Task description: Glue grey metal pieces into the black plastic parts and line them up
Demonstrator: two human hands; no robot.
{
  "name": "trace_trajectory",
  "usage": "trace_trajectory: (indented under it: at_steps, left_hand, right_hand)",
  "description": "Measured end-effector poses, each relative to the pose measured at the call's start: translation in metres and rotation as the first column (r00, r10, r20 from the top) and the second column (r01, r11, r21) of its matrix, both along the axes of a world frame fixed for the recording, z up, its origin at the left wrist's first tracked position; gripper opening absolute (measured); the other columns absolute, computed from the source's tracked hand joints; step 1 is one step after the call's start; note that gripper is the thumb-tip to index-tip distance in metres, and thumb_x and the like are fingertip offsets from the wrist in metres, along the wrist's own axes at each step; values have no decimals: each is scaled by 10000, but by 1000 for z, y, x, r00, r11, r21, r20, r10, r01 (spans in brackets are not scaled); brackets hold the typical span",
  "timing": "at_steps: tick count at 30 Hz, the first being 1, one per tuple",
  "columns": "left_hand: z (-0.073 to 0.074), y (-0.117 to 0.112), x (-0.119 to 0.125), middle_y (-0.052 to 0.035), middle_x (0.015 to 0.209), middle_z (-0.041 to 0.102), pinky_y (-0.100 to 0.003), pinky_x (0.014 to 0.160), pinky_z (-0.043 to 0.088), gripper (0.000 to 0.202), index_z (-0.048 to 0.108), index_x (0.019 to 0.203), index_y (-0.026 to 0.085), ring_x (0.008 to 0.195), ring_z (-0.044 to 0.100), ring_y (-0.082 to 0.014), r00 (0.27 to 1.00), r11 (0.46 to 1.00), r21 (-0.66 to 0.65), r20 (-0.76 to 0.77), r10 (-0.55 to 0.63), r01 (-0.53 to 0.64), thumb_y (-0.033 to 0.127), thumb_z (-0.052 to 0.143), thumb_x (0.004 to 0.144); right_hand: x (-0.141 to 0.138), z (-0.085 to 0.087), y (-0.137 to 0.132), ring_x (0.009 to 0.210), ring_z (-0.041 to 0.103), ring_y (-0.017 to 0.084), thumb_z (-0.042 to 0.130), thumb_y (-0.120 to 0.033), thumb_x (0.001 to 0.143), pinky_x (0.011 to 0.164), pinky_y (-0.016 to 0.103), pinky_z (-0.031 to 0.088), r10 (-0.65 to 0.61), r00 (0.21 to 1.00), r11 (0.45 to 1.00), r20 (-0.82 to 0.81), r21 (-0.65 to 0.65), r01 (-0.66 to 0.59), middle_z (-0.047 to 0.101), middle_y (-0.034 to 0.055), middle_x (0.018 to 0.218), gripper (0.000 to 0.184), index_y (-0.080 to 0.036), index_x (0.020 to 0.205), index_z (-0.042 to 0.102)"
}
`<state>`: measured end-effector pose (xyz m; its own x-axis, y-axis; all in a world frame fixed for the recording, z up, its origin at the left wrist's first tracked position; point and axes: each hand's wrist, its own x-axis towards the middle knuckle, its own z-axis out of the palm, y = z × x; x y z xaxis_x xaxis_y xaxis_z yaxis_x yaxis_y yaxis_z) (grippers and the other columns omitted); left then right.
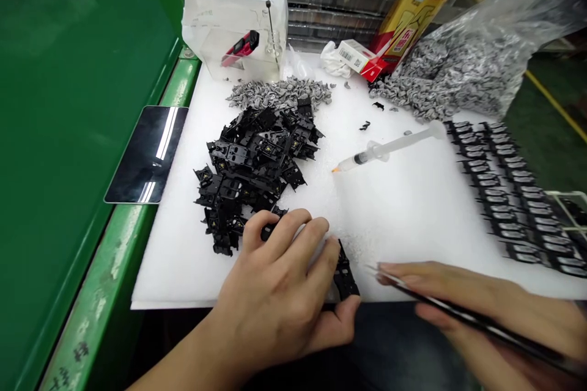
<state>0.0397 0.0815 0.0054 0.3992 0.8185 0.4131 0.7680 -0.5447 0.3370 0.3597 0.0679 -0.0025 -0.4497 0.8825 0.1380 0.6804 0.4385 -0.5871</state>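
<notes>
My left hand (287, 281) is closed on a flat black plastic part (345, 274) at the front edge of the white foam board (413, 208). One end of the part shows between thumb and little finger; my fingers cover the rest. My right hand (477, 305) grips dark tweezers (463, 316), their tip pointing left, a short gap from the held part. Beyond my left fingers lies a heap of similar black plastic parts (252, 165). A syringe with an orange tip (380, 149) lies on the board ahead of my right hand.
Small grey pieces (279, 93) lie behind the black heap. A clear bag of grey pieces (458, 67), drink bottle (413, 6) and small box (362, 60) stand behind. Rows of black parts (509, 189) line the right. A tablet (147, 156) and bin with a red cutter (241, 47) are left.
</notes>
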Motion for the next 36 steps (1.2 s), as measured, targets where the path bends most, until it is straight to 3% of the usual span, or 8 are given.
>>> trace_trajectory:
  at_steps: [3,9,15,20,25,28,34,36]
  left_hand:
    - [1,0,0,-116,1211,739,-505,990,353,385,752,1147,143,1190,640,-331,1000,1000,-3,-1,-3,3,470,636,979]
    - [1,1,1,-114,1185,730,-512,976,342,369,753,1132,151,1164,640,-335,1000,1000,-27,5,9,-9,462,644,967]
    - [0,2,2,-117,1190,726,-511,977,333,384,754,1140,151,1168,631,-332,1000,1000,-18,5,-4,4,474,638,968]
    - [1,1,2,-114,1180,721,-516,982,340,386,753,1143,150,1163,639,-333,1000,1000,-28,3,8,-8,475,642,968]
    - [1,1,2,-116,1193,723,-522,989,344,383,749,1158,158,1169,644,-336,1000,1000,-20,1,10,-10,471,646,962]
    - [0,2,2,-117,1190,726,-516,986,344,384,755,1154,154,1161,649,-332,1000,1000,-10,4,11,-11,468,650,959]
    - [0,3,2,-118,1188,733,-516,988,343,390,765,1160,146,1166,652,-335,1000,1000,-15,30,10,-10,461,651,961]
    - [0,3,2,-118,1191,733,-517,989,342,394,768,1152,142,1165,653,-335,999,1000,-18,33,8,-7,467,651,960]
  right_hand:
    - [-35,10,16,956,846,242,730,-295,969,975,317,688,151,980,983,132,88,-163,828,-56,1232,433,-401,1389,711]
    - [-51,21,23,910,850,257,690,-281,987,898,309,712,166,981,972,103,152,-180,838,-30,1201,400,-353,1380,716]
    - [-60,28,27,928,849,238,662,-255,996,926,283,694,191,971,967,142,144,-211,838,-20,1199,364,-319,1350,719]
    - [-67,28,23,859,853,238,644,-289,1008,885,298,712,112,991,983,70,141,-121,857,-28,1111,290,-331,1263,774]
    - [-63,21,14,1022,834,280,680,-258,997,952,350,707,82,995,992,49,93,-86,815,-9,1270,407,-332,1396,722]
    - [-63,19,12,1013,836,273,693,-218,988,955,343,708,104,995,988,6,115,-104,818,-18,1258,430,-337,1401,716]
    - [-68,18,10,889,853,235,728,-193,963,880,305,721,20,989,990,-148,142,2,859,-32,1103,282,-347,1183,813]
    - [-69,14,8,829,851,233,719,-214,972,832,317,728,-102,964,987,-246,94,129,868,-23,1026,214,-347,1098,829]
